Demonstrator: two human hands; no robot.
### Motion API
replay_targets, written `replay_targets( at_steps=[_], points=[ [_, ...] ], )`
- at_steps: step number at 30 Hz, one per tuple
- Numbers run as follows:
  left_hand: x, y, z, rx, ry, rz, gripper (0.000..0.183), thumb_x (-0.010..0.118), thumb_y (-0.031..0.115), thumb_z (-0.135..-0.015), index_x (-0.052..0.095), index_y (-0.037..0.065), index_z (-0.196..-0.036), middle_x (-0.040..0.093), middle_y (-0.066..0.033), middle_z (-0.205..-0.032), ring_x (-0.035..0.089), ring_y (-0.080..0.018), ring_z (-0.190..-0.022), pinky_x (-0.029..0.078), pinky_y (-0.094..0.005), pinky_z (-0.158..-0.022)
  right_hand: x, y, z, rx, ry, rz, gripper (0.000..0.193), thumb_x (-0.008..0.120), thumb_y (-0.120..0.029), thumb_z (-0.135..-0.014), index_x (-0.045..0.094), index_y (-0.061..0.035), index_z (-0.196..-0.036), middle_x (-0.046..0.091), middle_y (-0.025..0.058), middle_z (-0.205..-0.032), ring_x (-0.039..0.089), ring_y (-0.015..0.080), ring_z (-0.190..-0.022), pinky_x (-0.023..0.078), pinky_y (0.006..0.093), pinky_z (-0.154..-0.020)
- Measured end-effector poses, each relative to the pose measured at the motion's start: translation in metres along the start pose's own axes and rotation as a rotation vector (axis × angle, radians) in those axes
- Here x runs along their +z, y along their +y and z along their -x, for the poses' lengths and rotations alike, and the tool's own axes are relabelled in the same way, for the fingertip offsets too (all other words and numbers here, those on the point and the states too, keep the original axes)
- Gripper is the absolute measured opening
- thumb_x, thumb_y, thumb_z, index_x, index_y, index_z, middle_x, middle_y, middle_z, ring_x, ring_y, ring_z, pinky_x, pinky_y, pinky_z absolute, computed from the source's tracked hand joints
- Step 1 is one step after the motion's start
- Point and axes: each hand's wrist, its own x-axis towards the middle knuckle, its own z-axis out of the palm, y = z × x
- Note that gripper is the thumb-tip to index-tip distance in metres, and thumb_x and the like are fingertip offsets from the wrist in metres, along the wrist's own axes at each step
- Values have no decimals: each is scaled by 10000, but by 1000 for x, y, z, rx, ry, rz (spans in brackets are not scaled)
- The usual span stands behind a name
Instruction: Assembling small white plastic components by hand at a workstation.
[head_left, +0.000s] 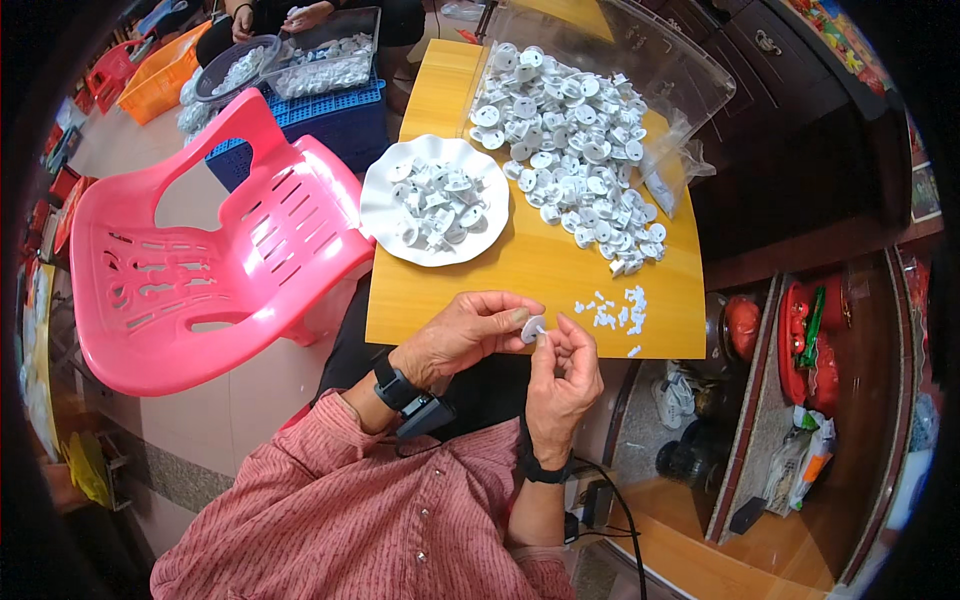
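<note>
Between the thumb and fingers of my left hand [478,328] is a round white plastic disc part [531,329], held over the near edge of the yellow table. My right hand [565,375] pinches at the disc's face, closed on a tiny white piece mostly hidden by the fingertips. Small loose white plastic pegs [625,312] lie on the table just beyond my right hand. A large heap of white disc parts [570,140] covers the far right of the table. Farther left, a scalloped white plate [483,243] bears a pile of similar white parts [440,203].
A clear plastic bin [690,65] lies behind the heap. A pink plastic chair [280,225] touches the table's left side. Beyond it, a person's hands [308,15] are above tubs of parts on a blue crate [320,120]. Open shelves [740,430] stand at right.
</note>
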Motion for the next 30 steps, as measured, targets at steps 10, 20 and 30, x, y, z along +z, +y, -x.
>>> replay_targets(
  at_steps=[10, 20, 30],
  points=[
    [4, 1, 2, 8, 42, -84, 265, 630, 151, -1008, 661, 2, -1225, 695, -57, -1081, 657, -117, -895, 572, -268, -832, 0, -2, -1, -115, -21, 130, 280, 660, 50, -892, 634, 10, -1168, 655, 118, -886, 655, 212, -735, 543, 327, -636],
    [11, 12, 6, 31, 104, -278, 251, 660, 151, -993, 679, 15, -1204, 687, -24, -1002, 641, -85, -844, 569, -241, -790, -1, -7, -6, -166, -75, 162, 265, 655, 60, -888, 624, 16, -1148, 637, 129, -892, 657, 227, -768, 543, 351, -675],
    [11, 10, 8, 44, 97, -258, 237, 658, 151, -995, 687, 20, -1189, 683, -19, -983, 631, -81, -851, 552, -229, -796, 2, 2, -2, -103, -16, 77, 210, 681, 40, -882, 616, 15, -1080, 649, 115, -910, 638, 199, -720, 539, 324, -657]
  ],
)
